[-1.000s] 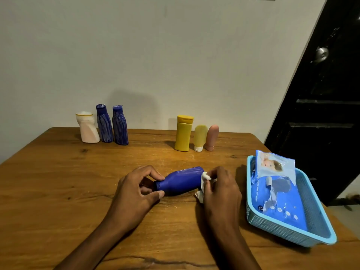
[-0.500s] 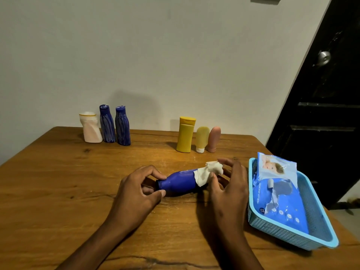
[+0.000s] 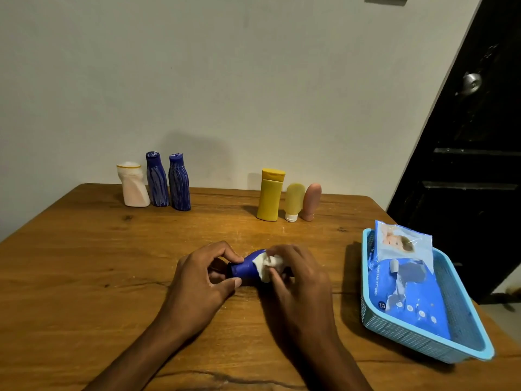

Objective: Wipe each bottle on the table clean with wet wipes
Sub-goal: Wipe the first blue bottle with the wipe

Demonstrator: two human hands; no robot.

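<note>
A blue bottle [image 3: 245, 268] lies on its side on the wooden table [image 3: 84, 263], cap end to the left. My left hand [image 3: 201, 273] pinches that cap end between thumb and fingers. My right hand [image 3: 296, 275] covers the bottle's body and presses a crumpled white wet wipe [image 3: 266, 263] against it with curled fingers. Most of the bottle's right part is hidden under that hand.
Against the wall stand a white bottle [image 3: 133, 185], two streaked blue bottles [image 3: 157, 179] [image 3: 178, 183], a yellow bottle [image 3: 270, 195], a pale yellow tube [image 3: 294, 201] and a pink tube [image 3: 311, 201]. A light blue basket [image 3: 462, 342] on the right holds a wet wipes pack [image 3: 406, 277].
My right hand with the wipe has slid left along the bottle from its base end to its middle. The left hand keeps its hold on the cap end.
</note>
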